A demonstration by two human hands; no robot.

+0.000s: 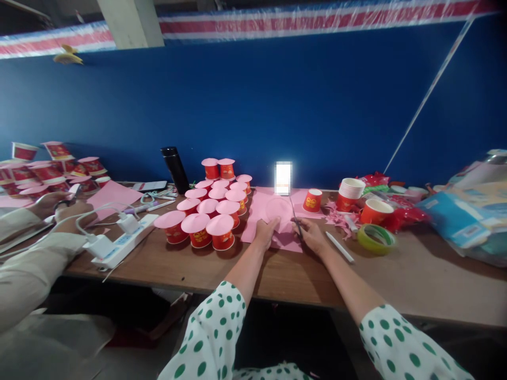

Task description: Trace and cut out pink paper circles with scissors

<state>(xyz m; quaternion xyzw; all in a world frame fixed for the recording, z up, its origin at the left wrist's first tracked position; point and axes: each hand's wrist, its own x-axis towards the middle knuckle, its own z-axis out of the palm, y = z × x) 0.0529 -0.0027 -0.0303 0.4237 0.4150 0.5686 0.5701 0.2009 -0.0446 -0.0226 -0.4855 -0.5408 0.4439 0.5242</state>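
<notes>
Left hand (264, 232) pinched shut on near edge of pink paper sheet (259, 206). Right hand (312, 236) clamped on scissors (295, 217), blades over sheet, between the hands. Pink-capped red cups (206, 221) just left of left hand. Green tape roll (376, 238) and white pen (339, 247) right of right hand, on surface (190, 269).

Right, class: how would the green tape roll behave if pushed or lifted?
The green tape roll lies flat on the table, so it would probably slide, not roll. A hollow ring, it is likely light and keeps its shape.
</notes>
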